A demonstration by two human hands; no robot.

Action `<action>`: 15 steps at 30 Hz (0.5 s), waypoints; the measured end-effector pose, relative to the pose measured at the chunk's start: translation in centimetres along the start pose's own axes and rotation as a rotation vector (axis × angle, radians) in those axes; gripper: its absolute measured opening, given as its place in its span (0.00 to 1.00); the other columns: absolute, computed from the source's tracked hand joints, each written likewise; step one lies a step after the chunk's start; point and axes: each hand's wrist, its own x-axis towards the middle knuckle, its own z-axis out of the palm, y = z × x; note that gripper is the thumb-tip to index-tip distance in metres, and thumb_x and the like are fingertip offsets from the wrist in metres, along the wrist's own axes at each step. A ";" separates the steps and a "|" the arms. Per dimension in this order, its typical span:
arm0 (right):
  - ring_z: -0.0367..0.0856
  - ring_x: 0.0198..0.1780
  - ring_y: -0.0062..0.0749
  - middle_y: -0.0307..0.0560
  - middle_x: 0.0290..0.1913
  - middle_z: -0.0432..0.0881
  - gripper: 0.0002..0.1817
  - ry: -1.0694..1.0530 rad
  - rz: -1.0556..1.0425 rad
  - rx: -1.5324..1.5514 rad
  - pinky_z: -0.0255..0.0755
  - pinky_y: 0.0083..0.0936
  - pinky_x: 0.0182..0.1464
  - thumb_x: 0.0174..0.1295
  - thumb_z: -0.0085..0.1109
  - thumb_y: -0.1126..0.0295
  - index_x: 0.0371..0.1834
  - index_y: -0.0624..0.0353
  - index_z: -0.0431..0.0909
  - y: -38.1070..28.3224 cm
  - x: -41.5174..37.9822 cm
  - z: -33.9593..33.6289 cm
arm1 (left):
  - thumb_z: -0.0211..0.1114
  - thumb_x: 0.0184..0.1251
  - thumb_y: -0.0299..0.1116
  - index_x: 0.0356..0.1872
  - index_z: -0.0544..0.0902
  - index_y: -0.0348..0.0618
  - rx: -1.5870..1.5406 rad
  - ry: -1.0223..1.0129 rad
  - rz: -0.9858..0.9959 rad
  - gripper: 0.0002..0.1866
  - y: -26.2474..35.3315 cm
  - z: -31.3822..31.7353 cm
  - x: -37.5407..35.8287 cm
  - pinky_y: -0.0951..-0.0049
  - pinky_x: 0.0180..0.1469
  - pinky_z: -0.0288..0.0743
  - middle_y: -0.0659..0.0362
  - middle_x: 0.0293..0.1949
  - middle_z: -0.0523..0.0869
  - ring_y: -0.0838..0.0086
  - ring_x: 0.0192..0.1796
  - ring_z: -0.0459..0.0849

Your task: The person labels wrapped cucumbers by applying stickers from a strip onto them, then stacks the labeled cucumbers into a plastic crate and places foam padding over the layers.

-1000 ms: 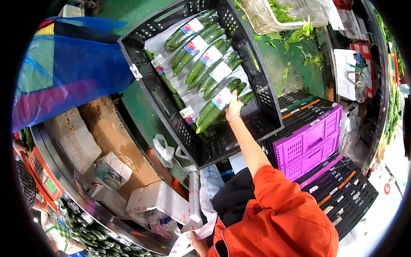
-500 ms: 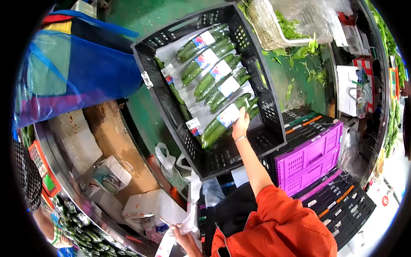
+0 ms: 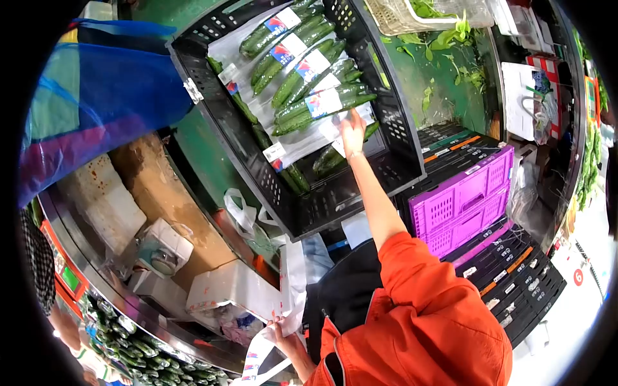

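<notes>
A black plastic crate (image 3: 288,222) holds several clear-wrapped packs of cucumbers with white, blue and red labels. My right hand (image 3: 352,134) is inside it, fingers closed at the lower right end of the front pack of cucumbers (image 3: 302,114). That pack lies tilted against the one behind it. Below my wrist, another cucumber pack (image 3: 327,161) shows on the crate bottom, partly hidden by my hand. Low in the view, my left hand (image 3: 278,334) grips a white strip (image 3: 254,360) printed with red and blue marks, which curls downward.
A purple folding crate (image 3: 460,199) and stacked black crates (image 3: 508,283) stand to the right. Foam boxes (image 3: 235,289) and a blue bag (image 3: 116,96) are on the left. Behind the crate is a cream basket (image 3: 412,19) with leafy greens. Another person's arm shows at lower left.
My right hand has shifted the front cucumber pack up against the pack behind, uncovering another pack beneath. My left hand still holds the white strip, more of which now shows. The view has shifted slightly.
</notes>
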 end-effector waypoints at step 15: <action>0.64 0.13 0.18 0.36 0.17 0.69 0.09 0.299 0.541 0.581 0.57 0.16 0.12 0.56 0.55 0.74 0.27 0.55 0.63 1.8 -0.6 1.2 | 0.50 0.64 0.21 0.52 0.73 0.35 0.098 -0.120 0.006 0.15 -2.1 -4.2 0.5 0.74 0.53 0.69 0.57 0.52 0.71 0.72 0.50 0.73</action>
